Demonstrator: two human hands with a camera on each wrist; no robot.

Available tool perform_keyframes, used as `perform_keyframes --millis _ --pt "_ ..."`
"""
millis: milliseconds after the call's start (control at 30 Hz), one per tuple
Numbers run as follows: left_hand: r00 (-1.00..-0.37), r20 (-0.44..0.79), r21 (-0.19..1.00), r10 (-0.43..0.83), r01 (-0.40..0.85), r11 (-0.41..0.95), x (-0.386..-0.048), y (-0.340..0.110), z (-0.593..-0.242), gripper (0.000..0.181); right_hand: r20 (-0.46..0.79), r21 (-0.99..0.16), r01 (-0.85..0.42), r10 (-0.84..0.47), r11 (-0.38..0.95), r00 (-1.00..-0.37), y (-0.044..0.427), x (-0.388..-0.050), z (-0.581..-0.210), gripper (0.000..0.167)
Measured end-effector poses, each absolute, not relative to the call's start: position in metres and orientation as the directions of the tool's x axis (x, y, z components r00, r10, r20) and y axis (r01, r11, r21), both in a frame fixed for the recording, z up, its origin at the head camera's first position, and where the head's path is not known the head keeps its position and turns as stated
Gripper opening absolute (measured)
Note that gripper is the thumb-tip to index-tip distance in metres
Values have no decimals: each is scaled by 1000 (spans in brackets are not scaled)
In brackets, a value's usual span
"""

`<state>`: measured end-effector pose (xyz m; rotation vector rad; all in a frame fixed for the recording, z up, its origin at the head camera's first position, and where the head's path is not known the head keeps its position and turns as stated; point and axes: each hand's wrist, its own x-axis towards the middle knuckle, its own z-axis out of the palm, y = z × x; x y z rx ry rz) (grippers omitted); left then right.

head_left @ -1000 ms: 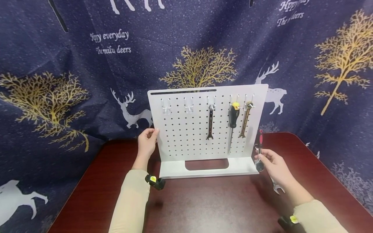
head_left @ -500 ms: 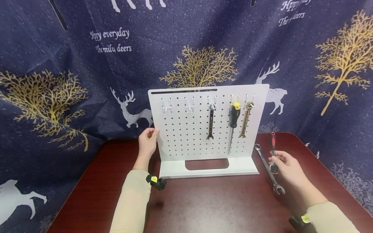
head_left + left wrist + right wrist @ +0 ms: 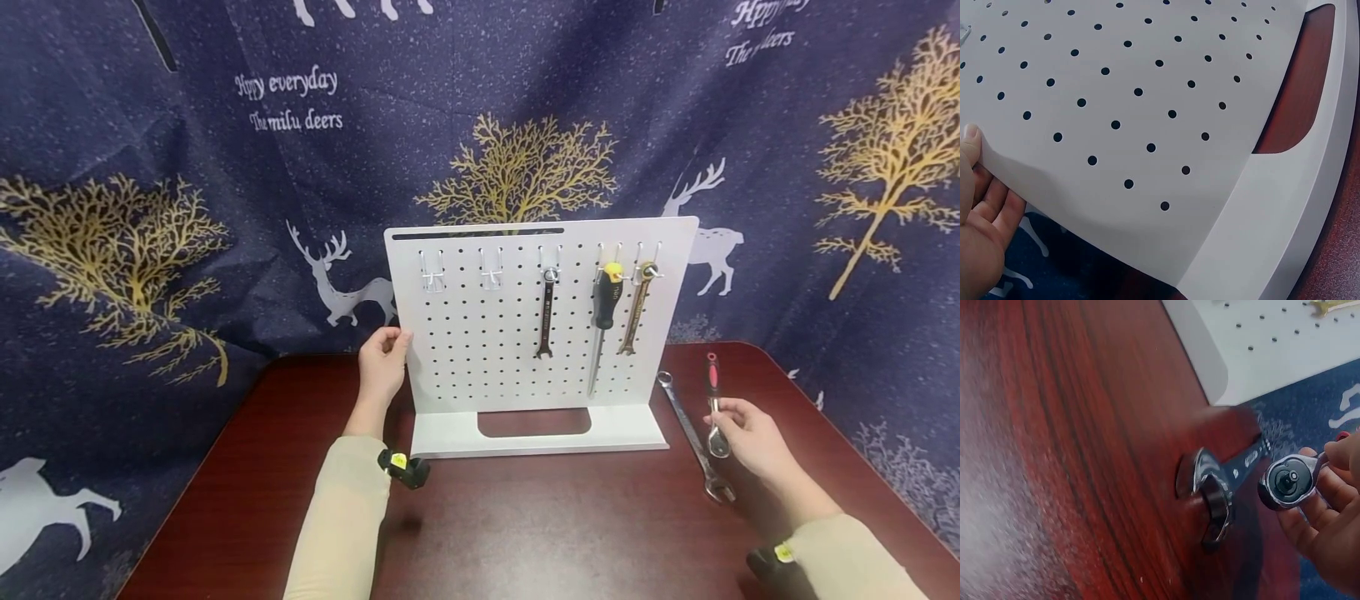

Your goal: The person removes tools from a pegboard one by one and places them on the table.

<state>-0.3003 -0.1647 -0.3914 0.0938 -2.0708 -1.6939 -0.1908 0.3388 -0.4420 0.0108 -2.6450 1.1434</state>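
Observation:
A white pegboard point(image 3: 487, 333) stands upright on the table. My left hand point(image 3: 382, 362) grips its left edge, thumb in front and fingers behind, as the left wrist view shows point(image 3: 985, 219). At the right, my right hand point(image 3: 753, 437) pinches a ratchet with a red handle point(image 3: 712, 379), its round head point(image 3: 1288, 481) towards me. Left of that hand, a large silver wrench point(image 3: 690, 433) lies on the table, its open jaw end point(image 3: 1210, 487) nearest me. On the hooks hang a dark wrench point(image 3: 546, 321), a yellow-and-black screwdriver point(image 3: 606, 300) and a bronze-coloured wrench point(image 3: 636, 317).
Two hooks point(image 3: 432, 279) at the board's upper left hold nothing. The board's base point(image 3: 525, 446) rests on the dark red table point(image 3: 540, 525). A blue cloth point(image 3: 390, 108) with deer and trees hangs behind.
My right hand has moved right with the ratchet, away from the board and the silver wrench, and then slightly lower. My left hand keeps its grip on the board's edge.

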Motion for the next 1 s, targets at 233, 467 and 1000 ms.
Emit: perform_keyframes --millis 233,467,1000 --pt "-889 309 940 -337 232 250 -300 -165 -392 24 200 -701 -88 77 707 -977 347 -197 -450 31" --pt "-892 304 941 -335 226 251 -300 -165 -392 24 159 -659 -71 46 749 -986 351 -205 -451 32" --pt "-888 319 941 -332 254 224 -298 -164 -390 22 13 -621 52 77 782 -997 353 -219 -446 33"
